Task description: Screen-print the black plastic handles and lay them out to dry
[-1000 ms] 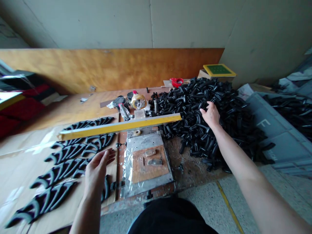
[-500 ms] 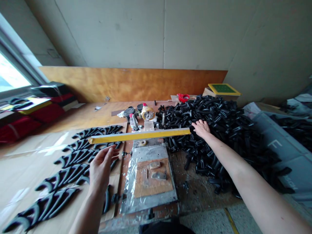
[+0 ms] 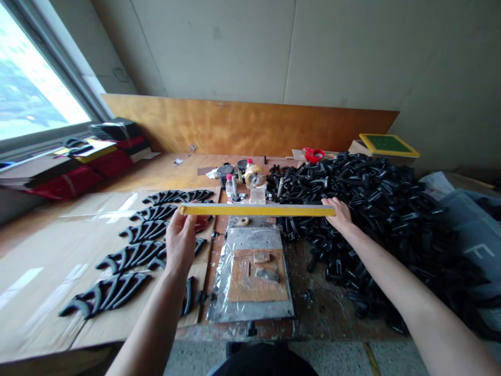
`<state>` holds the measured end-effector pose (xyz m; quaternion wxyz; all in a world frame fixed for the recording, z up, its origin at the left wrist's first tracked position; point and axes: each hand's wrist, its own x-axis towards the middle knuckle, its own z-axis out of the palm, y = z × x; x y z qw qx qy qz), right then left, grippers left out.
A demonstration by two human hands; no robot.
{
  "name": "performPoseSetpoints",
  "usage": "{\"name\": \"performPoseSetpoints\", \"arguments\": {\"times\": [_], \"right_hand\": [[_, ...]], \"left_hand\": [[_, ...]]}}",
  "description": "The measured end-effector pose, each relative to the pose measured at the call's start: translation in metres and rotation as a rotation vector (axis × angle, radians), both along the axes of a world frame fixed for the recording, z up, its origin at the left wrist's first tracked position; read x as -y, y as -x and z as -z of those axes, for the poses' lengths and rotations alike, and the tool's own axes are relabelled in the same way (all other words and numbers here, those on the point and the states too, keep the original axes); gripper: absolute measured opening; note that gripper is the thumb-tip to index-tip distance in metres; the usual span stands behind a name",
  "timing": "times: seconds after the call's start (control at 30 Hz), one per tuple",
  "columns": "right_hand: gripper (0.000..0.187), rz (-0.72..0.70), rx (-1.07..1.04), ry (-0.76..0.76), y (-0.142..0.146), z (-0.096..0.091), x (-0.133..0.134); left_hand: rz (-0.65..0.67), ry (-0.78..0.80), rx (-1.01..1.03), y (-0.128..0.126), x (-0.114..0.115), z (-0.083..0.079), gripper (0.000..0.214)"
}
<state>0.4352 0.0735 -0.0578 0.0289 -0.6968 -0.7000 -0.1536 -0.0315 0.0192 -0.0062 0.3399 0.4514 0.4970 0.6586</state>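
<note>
A long yellow bar with a pale upper face spans the middle of the view, level above the worktable. It may be the near edge of a frame, but I cannot tell. My left hand is closed at its left end, fingers partly hidden behind it. At the right end my right hand is closed on the bar, palm down. Below the bar lies a metal plate partly covered in clear film. On that plate rests a square wooden board with small blocks on it.
Black curved parts lie in rows on cardboard at left. Small black parts are heaped at right, beside a grey crate. Bottles and a tape roll stand behind the bar.
My left hand has risen to the bar's left end and closed on it. My right hand has moved from beside the right end onto it. The view has shifted left.
</note>
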Motion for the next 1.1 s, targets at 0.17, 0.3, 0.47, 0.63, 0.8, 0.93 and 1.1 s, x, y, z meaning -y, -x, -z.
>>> {"name": "performPoseSetpoints", "arguments": {"times": [0.17,0.3,0.47,0.63,0.8,0.93,1.1], "right_hand": [[0.047,-0.185,-0.211,0.134,0.06,0.05,0.066],[0.047,-0.409,-0.281,0.302,0.136,0.084,0.099],[0.046,-0.595,-0.214,0.413,0.187,0.106,0.1],[0.054,-0.549,-0.172,0.408,0.191,0.112,0.112],[0.034,-0.375,-0.331,0.206,0.154,0.092,0.107],[0.044,-0.099,-0.419,-0.01,0.116,0.059,0.076],[0.062,-0.318,-0.374,-0.095,0.168,0.025,0.036]], "left_hand": [[0.077,0.001,-0.038,-0.006,-0.009,-0.005,0.036],[0.075,-0.028,-0.028,-0.016,-0.021,-0.006,0.045],[0.104,-0.06,-0.058,-0.019,-0.028,-0.008,0.049],[0.095,-0.043,-0.079,-0.017,-0.027,-0.007,0.053],[0.175,0.14,-0.163,0.0,0.012,0.008,0.05],[0.306,0.426,-0.213,0.013,0.06,0.051,0.053],[0.328,0.607,-0.166,0.01,0.086,0.126,0.068]]}}
